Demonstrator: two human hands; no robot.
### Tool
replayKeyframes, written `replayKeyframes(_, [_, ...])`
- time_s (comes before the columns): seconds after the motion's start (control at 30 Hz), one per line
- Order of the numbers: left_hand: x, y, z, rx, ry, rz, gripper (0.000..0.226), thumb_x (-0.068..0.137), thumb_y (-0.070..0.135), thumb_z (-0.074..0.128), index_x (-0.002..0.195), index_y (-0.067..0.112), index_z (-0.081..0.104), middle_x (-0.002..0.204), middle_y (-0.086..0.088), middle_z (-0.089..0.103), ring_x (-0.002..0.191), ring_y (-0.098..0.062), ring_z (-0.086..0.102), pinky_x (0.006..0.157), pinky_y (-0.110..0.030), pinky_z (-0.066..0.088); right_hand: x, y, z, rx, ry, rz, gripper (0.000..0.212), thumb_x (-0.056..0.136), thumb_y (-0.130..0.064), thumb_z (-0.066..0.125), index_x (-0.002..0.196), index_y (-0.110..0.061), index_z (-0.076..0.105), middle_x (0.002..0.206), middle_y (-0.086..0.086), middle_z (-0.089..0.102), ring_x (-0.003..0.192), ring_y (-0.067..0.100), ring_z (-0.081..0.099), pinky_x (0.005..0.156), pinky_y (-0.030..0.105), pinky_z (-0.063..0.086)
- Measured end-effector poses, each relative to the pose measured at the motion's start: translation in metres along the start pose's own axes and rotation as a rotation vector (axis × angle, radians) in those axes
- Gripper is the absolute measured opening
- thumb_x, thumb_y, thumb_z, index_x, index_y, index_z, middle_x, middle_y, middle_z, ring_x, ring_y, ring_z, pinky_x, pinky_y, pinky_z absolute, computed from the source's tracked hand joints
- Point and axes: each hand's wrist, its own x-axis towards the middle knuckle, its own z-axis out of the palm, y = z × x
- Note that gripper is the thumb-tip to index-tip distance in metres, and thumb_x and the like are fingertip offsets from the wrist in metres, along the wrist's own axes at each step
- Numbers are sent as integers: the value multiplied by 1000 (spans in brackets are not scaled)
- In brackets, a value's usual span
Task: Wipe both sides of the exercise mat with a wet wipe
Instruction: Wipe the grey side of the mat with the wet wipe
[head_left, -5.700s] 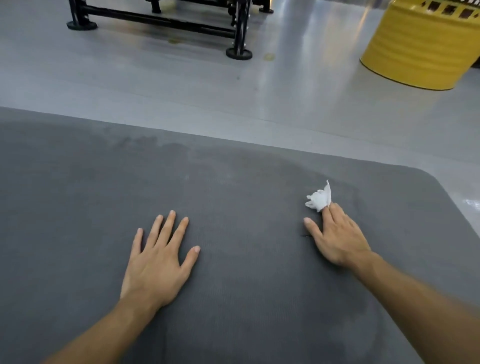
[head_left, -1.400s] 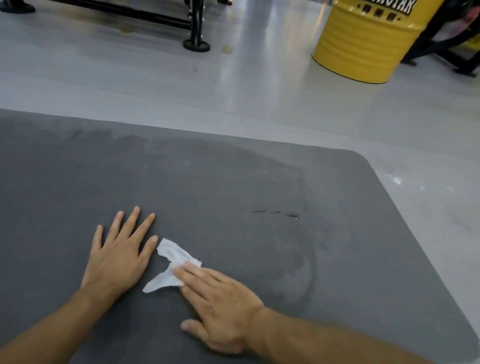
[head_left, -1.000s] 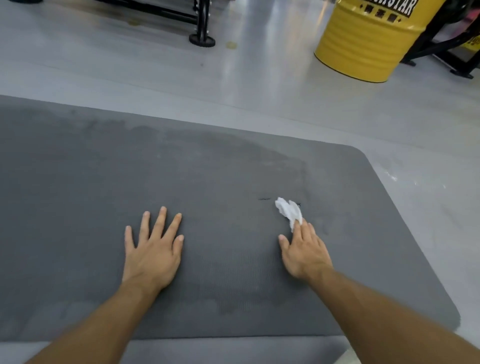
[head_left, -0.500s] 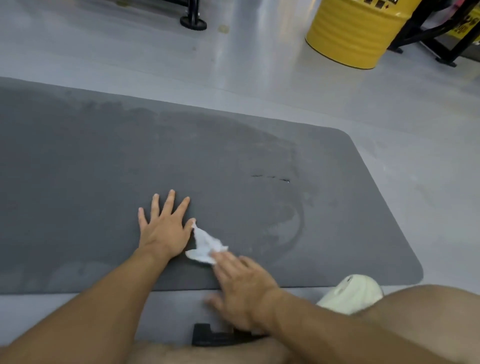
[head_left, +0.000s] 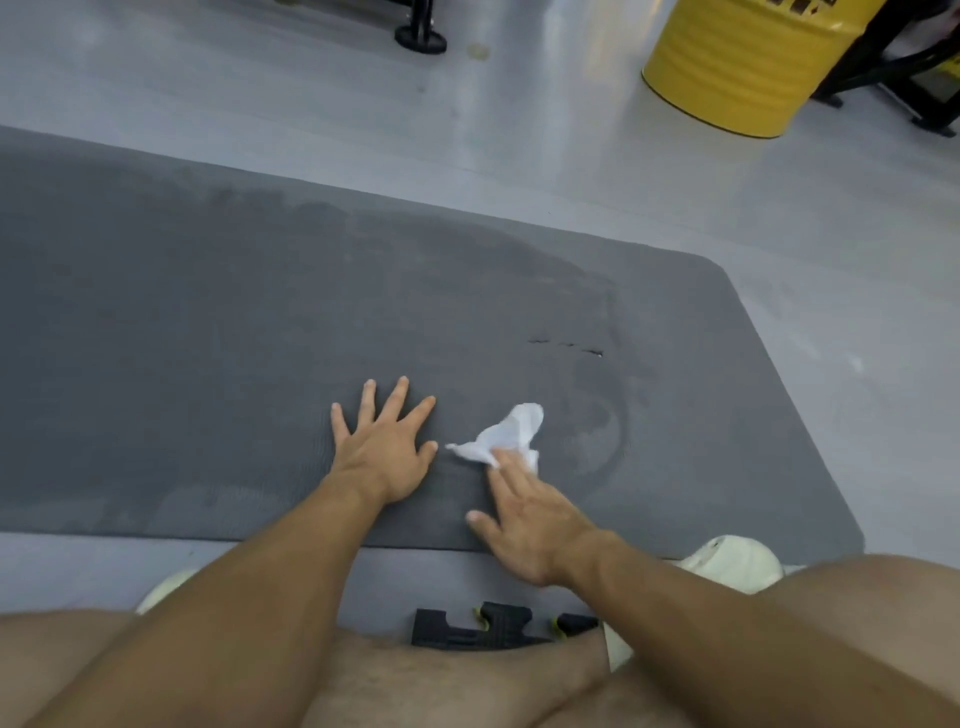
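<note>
Pressing wet wipe (head_left: 506, 434) onto exercise mat (head_left: 208, 338) with straight fingers of right hand (head_left: 524, 514), just beside spread, flat left hand (head_left: 382, 452). Might bunch and slip free under light fingertips, or snag on small rips (head_left: 566, 345) beyond them.

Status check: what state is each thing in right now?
exercise mat: flat on the floor, damp patches, small tears near right end.
wet wipe: crumpled, pressed onto the mat.
left hand: flat on mat, fingers spread.
right hand: straight fingers pressing the wipe.
yellow drum: upright beyond the mat.
</note>
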Motion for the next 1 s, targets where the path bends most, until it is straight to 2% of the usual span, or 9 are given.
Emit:
replayKeyframes(0.07, [2, 0, 0, -10, 0, -1, 65, 102, 57, 39, 160, 47, 10, 170, 13, -14, 155, -27, -18, 121, -66, -6, -10, -17, 3, -74, -75, -121, 86, 99, -70, 16, 161, -11, 9, 170, 2, -4, 156, 17, -4, 127, 39, 10])
replayKeyframes(0.17, [3, -1, 1, -9, 19, 9, 65, 102, 57, 40, 159, 47, 12, 170, 14, -12, 156, -26, -17, 121, -65, -5, -19, -16, 3, -227, -78, -71, 92, 95, -75, 6, 162, -12, 7, 170, -1, -11, 155, 12, -12, 127, 38, 2])
replayKeyframes(0.33, [6, 0, -2, 14, 34, 70, 61, 103, 52, 42, 160, 41, 21, 171, 10, -1, 156, -33, -9, 124, -62, 0, 7, 39, -22, -115, -74, 349, 92, 96, -74, 8, 162, -10, -1, 169, 0, -15, 155, 14, -12, 126, 43, -5])
replayKeyframes(0.47, [7, 9, 1, 43, 18, 156, 57, 105, 45, 41, 159, 38, 23, 171, 7, 0, 157, -30, -8, 124, -63, 2, 14, 101, -41, 85, 8, 734, 90, 99, -70, 14, 162, -7, 0, 170, 6, -6, 157, 20, -5, 126, 43, 0])
replayKeyframes(0.53, [10, 16, 5, 47, 23, 186, 57, 105, 48, 40, 159, 39, 23, 171, 7, 0, 157, -28, -8, 123, -65, 0, 14, 116, -41, 164, 31, 823, 85, 101, -65, 18, 161, -7, 0, 170, 6, -8, 156, 22, -6, 125, 44, 3])
replayKeyframes(0.63, [17, 30, 13, 67, 40, 249, 55, 104, 52, 36, 157, 43, 23, 171, 10, 0, 157, -27, -8, 121, -68, -1, 18, 106, -30, 147, 48, 683, 81, 104, -57, 26, 161, -6, -1, 169, 5, -16, 156, 22, -12, 126, 43, 4])
replayKeyframes(0.8, [24, 58, 23, 44, 64, 266, 57, 102, 54, 37, 157, 45, 23, 171, 11, 0, 157, -29, -10, 119, -69, -6, 15, 57, -18, -71, -29, 197, 80, 105, -50, 30, 160, -3, -5, 168, 9, -18, 155, 22, -17, 127, 39, -4])
replayKeyframes(0.9, [25, 58, 20, 50, 49, 273, 56, 103, 52, 37, 157, 45, 22, 171, 11, -2, 157, -28, -10, 121, -67, -4, 9, 43, -14, -83, -59, 96, 79, 105, -50, 32, 161, -6, -4, 168, 6, -18, 155, 20, -17, 127, 37, -4])
replayKeyframes(1.0, [26, 53, 14, 71, 5, 290, 58, 104, 54, 37, 158, 45, 19, 171, 12, -4, 157, -27, -11, 122, -65, -2, 9, 46, -10, -76, -31, 97, 80, 104, -56, 28, 162, -10, -2, 169, 4, -15, 156, 18, -13, 127, 37, -1])
